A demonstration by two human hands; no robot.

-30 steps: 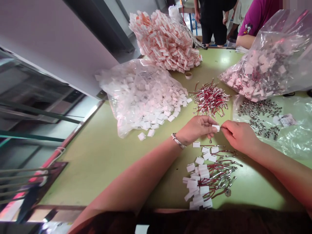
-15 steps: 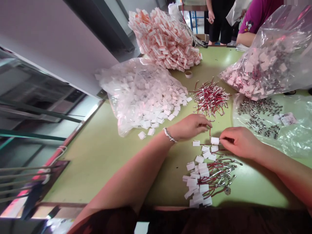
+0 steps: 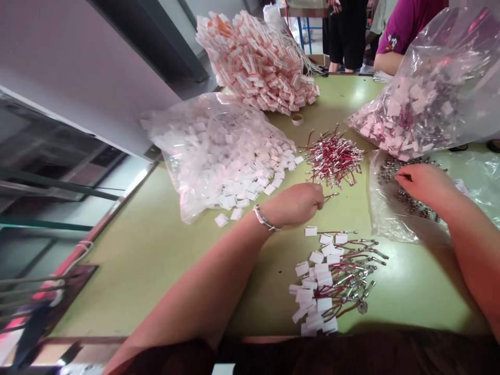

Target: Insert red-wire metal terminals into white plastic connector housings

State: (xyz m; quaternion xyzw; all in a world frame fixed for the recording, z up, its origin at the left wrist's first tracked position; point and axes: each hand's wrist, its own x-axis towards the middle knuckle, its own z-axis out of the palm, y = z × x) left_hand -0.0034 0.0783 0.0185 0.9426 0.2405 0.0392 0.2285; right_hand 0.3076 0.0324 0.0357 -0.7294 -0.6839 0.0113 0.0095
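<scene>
My left hand, with a bracelet at the wrist, is closed on a short red wire whose metal end sticks out to the right. It is just below the pile of red wires. My right hand reaches over small metal parts on a clear plastic sheet, fingers pinched; what is between the fingertips is too small to make out. Below the hands lie white connectors with red wires and metal ends, one of them apart at the top.
Loose white connectors spill from a clear bag at the left. Behind it stands a heap of orange-white pieces. A tape roll lies near it. Another filled bag is at the right, beside a person in a purple sleeve.
My right hand has left the white connector and moved up and right to the metal parts. My left hand has closed, and the wire by it now points right.
</scene>
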